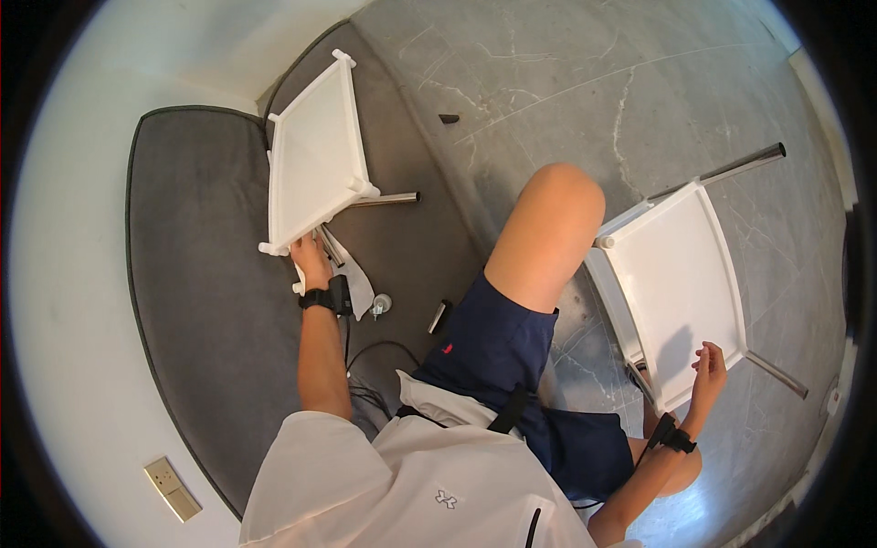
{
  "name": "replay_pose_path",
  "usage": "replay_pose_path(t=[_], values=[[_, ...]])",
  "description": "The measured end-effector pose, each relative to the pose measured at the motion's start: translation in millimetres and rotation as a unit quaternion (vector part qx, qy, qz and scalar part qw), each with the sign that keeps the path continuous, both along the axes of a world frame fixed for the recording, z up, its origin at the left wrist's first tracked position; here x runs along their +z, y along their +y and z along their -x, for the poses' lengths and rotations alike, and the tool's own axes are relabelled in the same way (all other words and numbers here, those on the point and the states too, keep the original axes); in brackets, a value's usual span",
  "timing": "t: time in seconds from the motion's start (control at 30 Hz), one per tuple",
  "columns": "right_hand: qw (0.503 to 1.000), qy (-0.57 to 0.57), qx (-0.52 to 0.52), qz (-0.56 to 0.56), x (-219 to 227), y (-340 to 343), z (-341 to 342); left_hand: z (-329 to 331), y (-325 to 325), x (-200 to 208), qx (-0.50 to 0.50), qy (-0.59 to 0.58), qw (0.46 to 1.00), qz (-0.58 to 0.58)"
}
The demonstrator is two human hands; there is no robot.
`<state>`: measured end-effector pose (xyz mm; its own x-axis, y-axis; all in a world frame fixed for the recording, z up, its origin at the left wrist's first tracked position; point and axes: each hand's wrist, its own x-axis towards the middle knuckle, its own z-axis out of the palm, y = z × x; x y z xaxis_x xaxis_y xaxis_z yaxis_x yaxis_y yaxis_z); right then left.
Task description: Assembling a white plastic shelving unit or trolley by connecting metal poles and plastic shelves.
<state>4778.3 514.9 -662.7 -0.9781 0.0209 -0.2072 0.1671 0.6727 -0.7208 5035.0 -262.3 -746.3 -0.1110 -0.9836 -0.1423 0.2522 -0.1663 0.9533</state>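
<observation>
On the grey sofa, a white rack shelf (320, 146) with corner sockets leans with a metal tube (388, 199) sticking out. My left hand (311, 262) reaches to its near edge, beside short metal tubes (331, 247) and a white sheet-like piece (356, 283). The left fingertips are partly hidden, so their grip is unclear. At the right, a white tiered rack (685, 283) with metal legs (749, 164) stands tilted in view on the floor. Over its near edge hovers my right hand (710, 365), fingers apart and holding nothing.
A small clear-and-white caster-like part (380, 304) and a short metal piece (439, 316) lie on the sofa (201, 274). Black cables (370, 393) run near my waist. On the grey marbled floor (585, 82) lies a small dark piece (449, 119). My bent knee separates the racks.
</observation>
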Motion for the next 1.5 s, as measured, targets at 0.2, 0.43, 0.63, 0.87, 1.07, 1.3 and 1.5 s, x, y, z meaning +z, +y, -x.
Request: replay_pose_path(t=[0.2, 0.43, 0.63, 0.87, 1.07, 1.3, 1.5], values=[[1.0, 0.014, -0.016, 0.006, 2.0, 3.6, -1.1, 23.8, -16.0, 5.7, -0.021, -0.464, 0.861, 0.209], [0.999, 0.015, -0.019, 0.025, -5.8, -10.1, 0.8, -4.3, -70.7, -62.0, -0.066, -0.661, 0.728, 0.169], [0.999, 0.001, -0.031, -0.008, 4.2, 13.8, -10.7, 24.1, -2.7, -22.1, -0.012, -0.687, 0.708, 0.163], [1.0, 0.016, -0.012, 0.015, 0.9, -4.9, -1.9, 13.1, -36.5, 34.0, -0.06, -0.53, 0.709, 0.462], [1.0, -0.011, -0.027, 0.001, -3.4, 9.2, -11.3, 79.8, -45.0, 101.8, -0.048, -0.391, 0.832, 0.391], [1.0, 0.02, -0.01, -0.011, -4.1, 15.7, -11.4, 22.5, -47.3, -5.9, -0.145, -0.401, 0.886, -0.184], [1.0, 0.012, -0.006, -0.014, -4.5, 27.0, -19.0, 9.0, -30.0, -54.0, -0.209, -0.41, 0.883, -0.093]])
